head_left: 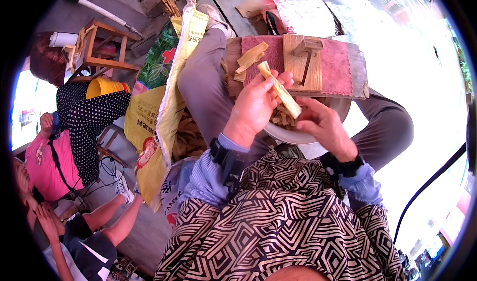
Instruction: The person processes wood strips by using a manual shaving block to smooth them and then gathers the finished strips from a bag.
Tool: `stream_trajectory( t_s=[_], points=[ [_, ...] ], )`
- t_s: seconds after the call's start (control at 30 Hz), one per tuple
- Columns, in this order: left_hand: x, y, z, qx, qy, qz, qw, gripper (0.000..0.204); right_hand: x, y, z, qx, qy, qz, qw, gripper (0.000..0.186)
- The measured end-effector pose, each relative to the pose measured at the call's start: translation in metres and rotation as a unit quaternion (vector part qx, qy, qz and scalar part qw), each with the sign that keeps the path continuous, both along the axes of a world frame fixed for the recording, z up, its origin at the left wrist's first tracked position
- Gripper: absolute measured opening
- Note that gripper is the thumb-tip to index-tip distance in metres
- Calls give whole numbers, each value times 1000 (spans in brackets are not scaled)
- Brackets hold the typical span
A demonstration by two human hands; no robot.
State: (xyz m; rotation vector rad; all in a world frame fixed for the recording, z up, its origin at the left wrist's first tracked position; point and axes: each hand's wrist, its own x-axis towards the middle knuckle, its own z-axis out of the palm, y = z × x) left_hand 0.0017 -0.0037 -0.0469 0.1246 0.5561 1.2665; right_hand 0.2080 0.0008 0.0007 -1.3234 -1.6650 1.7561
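My left hand (253,107) is closed on a pale yellow, fibrous strip (279,93), pinched between thumb and fingers and slanting down to the right. At the strip's lower end, the bent fingers of my right hand (323,124) close around the tip. Just beyond is a wooden board (358,67) laid across my lap, with a red cloth (338,67) on it. A small wooden block (294,57) with a dark metal blade (306,68) sits on the cloth. Similar pale pieces (252,56) lie at the board's left. Under my hands, a light bowl (293,138) holds more strips, partly hidden.
A yellow woven sack (141,117) stands open by my left leg, with brownish pieces inside. Further left are a wooden stool (102,52) and seated people, one in a pink top (52,161). A pink-and-white bag (279,12) lies past the board. A black cable (427,186) curves at the right.
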Motion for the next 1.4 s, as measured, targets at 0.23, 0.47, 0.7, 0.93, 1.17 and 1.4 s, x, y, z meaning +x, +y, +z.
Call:
stream_trajectory(
  t_s=[0.23,0.47,0.7,0.93,1.17,1.4],
  points=[
    [31,-30,2,132,472,52,870,12,-18,3,-9,-58,150,-167,973,16],
    [-23,21,25,131,562,17,816,19,32,29,-42,236,-176,188,937,15],
    [-23,31,38,170,776,40,606,21,-14,29,-92,158,-396,461,778,24],
    [-23,46,32,219,821,57,524,22,-47,19,-139,161,-302,411,845,39],
    [-36,27,56,143,777,54,611,21,-54,2,-153,160,-300,266,902,40],
    [-41,-28,69,121,692,67,709,22,-34,1,-77,162,-328,477,799,25]
  ],
)
